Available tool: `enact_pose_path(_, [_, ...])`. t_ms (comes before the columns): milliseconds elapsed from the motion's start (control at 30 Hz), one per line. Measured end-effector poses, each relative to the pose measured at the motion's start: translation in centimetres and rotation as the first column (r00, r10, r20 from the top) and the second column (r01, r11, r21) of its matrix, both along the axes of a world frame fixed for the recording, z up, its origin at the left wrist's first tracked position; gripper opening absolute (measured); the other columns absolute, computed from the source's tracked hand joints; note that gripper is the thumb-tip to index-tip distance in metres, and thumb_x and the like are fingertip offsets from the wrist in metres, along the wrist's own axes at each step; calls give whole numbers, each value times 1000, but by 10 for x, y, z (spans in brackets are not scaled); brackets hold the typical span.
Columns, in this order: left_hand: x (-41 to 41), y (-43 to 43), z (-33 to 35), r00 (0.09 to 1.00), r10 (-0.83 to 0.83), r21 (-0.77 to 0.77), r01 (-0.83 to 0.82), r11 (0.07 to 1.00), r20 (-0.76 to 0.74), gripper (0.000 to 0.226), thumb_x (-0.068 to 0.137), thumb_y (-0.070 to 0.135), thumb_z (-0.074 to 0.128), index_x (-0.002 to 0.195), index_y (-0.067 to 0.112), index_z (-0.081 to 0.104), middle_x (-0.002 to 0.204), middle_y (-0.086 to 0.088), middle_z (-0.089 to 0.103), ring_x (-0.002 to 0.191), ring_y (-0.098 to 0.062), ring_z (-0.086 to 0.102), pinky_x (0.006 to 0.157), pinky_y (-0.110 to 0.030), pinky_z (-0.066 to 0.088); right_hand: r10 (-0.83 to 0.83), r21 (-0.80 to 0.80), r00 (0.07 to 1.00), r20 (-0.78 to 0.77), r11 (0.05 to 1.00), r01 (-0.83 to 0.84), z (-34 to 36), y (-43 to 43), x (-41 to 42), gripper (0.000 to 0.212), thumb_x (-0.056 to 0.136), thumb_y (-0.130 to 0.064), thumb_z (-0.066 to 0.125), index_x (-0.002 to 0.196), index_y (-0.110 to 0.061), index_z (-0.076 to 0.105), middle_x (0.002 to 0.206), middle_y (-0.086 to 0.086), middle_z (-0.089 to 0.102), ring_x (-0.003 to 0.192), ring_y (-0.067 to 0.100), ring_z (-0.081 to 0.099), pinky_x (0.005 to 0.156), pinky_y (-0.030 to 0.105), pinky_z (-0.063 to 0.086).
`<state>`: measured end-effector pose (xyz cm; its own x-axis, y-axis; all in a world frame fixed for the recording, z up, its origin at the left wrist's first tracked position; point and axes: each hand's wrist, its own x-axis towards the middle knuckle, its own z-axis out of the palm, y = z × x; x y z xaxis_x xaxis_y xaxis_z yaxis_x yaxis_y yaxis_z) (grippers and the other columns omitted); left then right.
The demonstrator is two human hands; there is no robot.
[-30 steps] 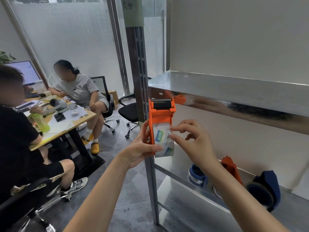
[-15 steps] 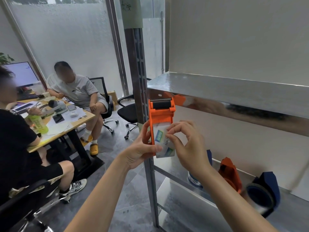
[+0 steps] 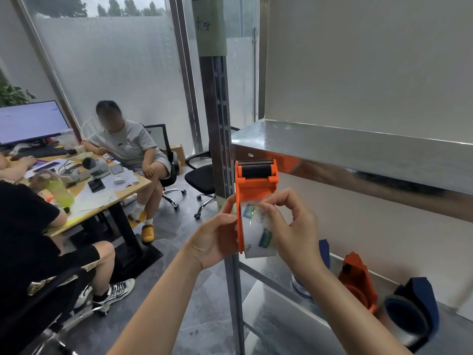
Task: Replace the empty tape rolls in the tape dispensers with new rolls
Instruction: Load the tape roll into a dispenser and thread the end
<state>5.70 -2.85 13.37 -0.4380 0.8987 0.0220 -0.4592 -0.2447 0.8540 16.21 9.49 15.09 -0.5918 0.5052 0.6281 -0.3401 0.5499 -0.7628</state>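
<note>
Against the steel shelf (image 3: 358,144), the left hand (image 3: 212,237) grips the orange dispenser (image 3: 256,185) holding a new tape roll (image 3: 256,234), while the right hand (image 3: 294,226), alongside a moment ago, now pinches the roll's face, probably seeking the tape's free end.

orange dispenser (image 3: 256,185): upright in mid-air, black roller on top | tape roll (image 3: 258,234): white, blue-green print, seated in its frame | second orange dispenser (image 3: 357,283), blue dispenser (image 3: 414,311): side by side on lower shelf (image 3: 281,316)
</note>
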Motion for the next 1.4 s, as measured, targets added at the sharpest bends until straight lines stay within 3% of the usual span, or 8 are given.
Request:
enact_pose_path(200, [-1,1,-1,987,136,-123,-146,982,-88,57,74,1,64,125,25,57,107,-11,68,92,-29,64,76,-42,54,40,-122,996,-83,991,-50,2,-7,4,22,87,-9,61,79,-29,57,82,-14,65,84,15,63,78,46,54])
enact_pose_path(367, [8,9,-1,979,187,-260,-202,944,-80,21,82,13,58,102,17,60,77,-7,73,62,-20,70,52,-29,56,82,-193,992,-100,976,-100,6,-17,5,11,85,-14,60,80,-24,57,83,-12,64,84,16,63,78,42,54])
enact_pose_path(467, [9,14,0,979,161,-260,-190,947,-129,44,64,32,57,104,15,61,91,-12,69,68,-21,69,56,-30,57,77,-184,992,-95,978,-94,8,-20,6,9,85,-17,59,80,-25,56,84,-12,64,84,13,63,77,34,54])
enact_pose_path(700, [4,16,-3,958,231,-231,-266,936,-170,42,61,38,59,94,13,63,86,-12,66,70,-23,66,59,-30,56,45,-13,999,-11,999,-45,14,-23,11,31,87,-7,64,79,-35,54,83,-18,62,86,2,60,74,10,46])
enact_pose_path(833, [-4,11,-6,954,251,-224,-284,932,-164,24,66,31,74,80,13,66,81,-13,65,65,-23,65,59,-31,55,84,40,996,30,996,-85,21,-26,14,13,85,-22,60,78,-33,58,85,-19,63,86,8,61,77,25,51])
enact_pose_path(933, [-9,7,-6,951,244,-228,-284,931,-187,39,55,41,77,80,14,66,85,-14,63,72,-28,62,67,-36,51,130,46,990,51,990,-133,28,-29,15,12,83,-22,62,76,-31,60,82,-17,65,86,11,62,77,35,53])
enact_pose_path(1167, [-17,3,-13,960,244,-177,-267,947,-140,55,68,48,76,109,14,62,108,-19,60,101,-35,58,86,-48,50,391,-77,905,-168,910,-408,66,-34,29,22,80,-1,69,69,-20,65,74,-1,70,73,16,71,72,29,55])
enact_pose_path(1400, [-13,7,-4,972,131,-223,-173,959,-194,61,53,49,84,99,12,68,93,-10,69,82,-25,65,76,-40,51,386,-163,906,-174,896,-413,90,-15,16,17,81,6,68,73,-9,64,75,9,70,70,23,73,73,37,59])
